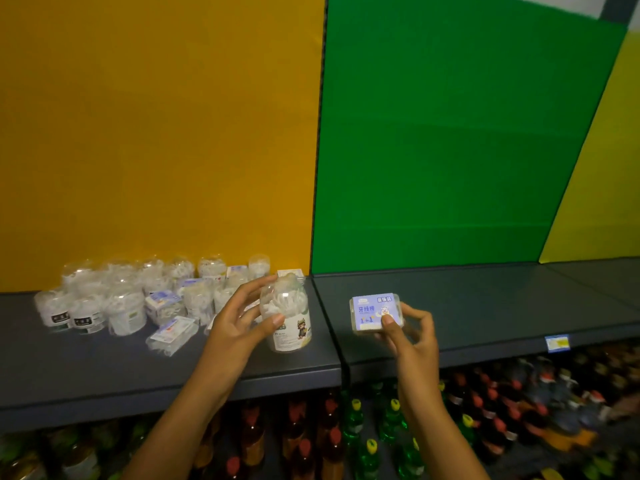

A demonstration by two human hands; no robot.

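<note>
My left hand [239, 318] grips a clear plastic jar [291, 317] of white picks with a cartoon label, held upright just above the dark grey shelf [173, 362]. Thumb and fingers wrap its left side. My right hand [410, 332] pinches a small square box [375, 311] with a pale blue label and printed characters, held over the right shelf section [485, 306]. The thumb presses on the box's front lower edge. Both forearms reach up from the bottom of the view.
A cluster of similar clear jars and small boxes [138, 299] crowds the left shelf by the orange back panel. A green panel backs the right section. A blue-yellow price tag [557, 342] sits on the shelf edge. Bottles with red and yellow caps [363, 431] fill the shelf below.
</note>
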